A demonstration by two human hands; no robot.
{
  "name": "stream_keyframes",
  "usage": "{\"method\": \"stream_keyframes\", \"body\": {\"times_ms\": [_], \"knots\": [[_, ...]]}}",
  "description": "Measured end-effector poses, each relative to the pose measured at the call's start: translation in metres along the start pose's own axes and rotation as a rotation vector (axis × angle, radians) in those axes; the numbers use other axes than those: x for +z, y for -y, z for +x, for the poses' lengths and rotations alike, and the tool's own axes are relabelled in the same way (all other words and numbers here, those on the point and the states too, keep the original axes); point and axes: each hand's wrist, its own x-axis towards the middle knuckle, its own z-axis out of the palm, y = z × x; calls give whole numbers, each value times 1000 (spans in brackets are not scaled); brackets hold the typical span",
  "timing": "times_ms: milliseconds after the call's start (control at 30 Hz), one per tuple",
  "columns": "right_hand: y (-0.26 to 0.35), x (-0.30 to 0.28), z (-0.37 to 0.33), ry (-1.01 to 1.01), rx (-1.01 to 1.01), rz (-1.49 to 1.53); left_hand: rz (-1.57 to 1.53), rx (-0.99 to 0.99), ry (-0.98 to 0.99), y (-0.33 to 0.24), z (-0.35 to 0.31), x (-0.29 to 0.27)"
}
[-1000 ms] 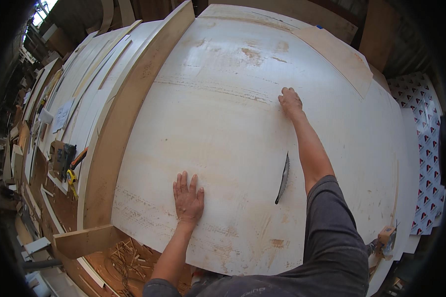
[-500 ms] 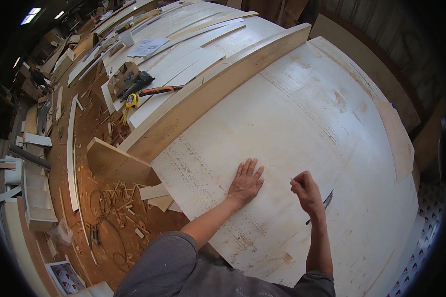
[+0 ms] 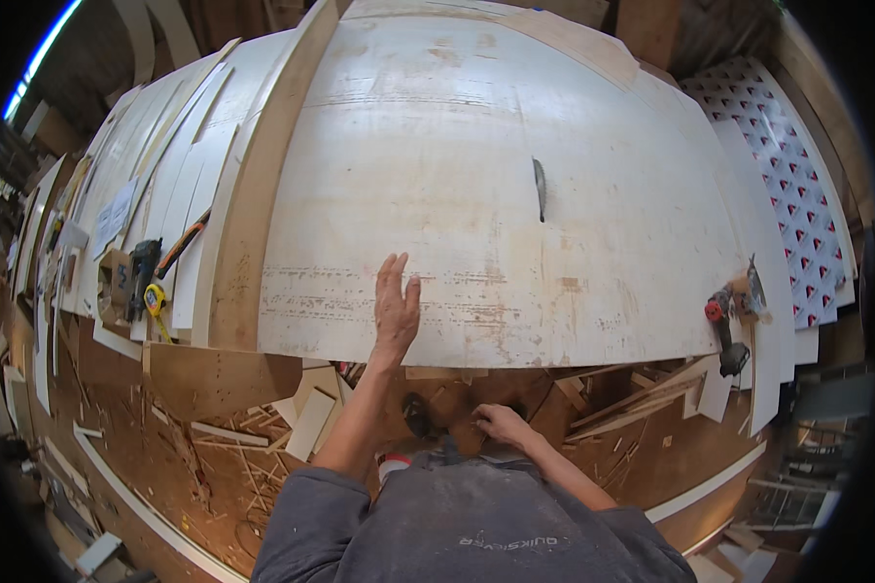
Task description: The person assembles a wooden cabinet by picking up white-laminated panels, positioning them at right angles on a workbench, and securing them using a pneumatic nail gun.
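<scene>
My left hand (image 3: 396, 306) is over the white worn board (image 3: 408, 175) near its front edge, fingers stretched and palm down. I cannot tell if it presses on the surface. My right hand (image 3: 504, 425) is low in front of my body, off the board's near edge. Its fingers are curled together, and whatever may be between them is too small to make out. Farther up the board, to the right of my left hand, lies a thin dark serrated saw blade (image 3: 541, 189), apart from both hands.
A long upright plank (image 3: 248, 209) crosses the board's left side. Beyond it are an orange-handled tool (image 3: 182, 243), a yellow tape measure (image 3: 156, 299) and a dark power tool (image 3: 144, 267). A cordless drill (image 3: 721, 316) is at the right corner. Wood scraps (image 3: 311, 423) litter the floor.
The view has turned and moved back. My right hand has gone from above the board, pinching something small, down to my body. My left hand stays stretched near the front edge.
</scene>
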Motion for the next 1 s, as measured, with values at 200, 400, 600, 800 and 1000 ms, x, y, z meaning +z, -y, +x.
{"method": "stream_keyframes", "body": {"times_ms": [200,400,600,800,1000], "knots": [[-24,30,-19,-223,95,81,-174,-281,165,-19,-204,-90],[-85,62,-108,-330,224,189,102,-455,576,6,-332,-110],[-154,140,-245,-474,493,410,168,-670,1291,-45,-381,-135],[-201,275,-401,-254,795,679,288,-539,1173,-49,-406,-165],[-179,299,-401,-199,698,573,11,-751,1229,-78,-435,-209]]}}
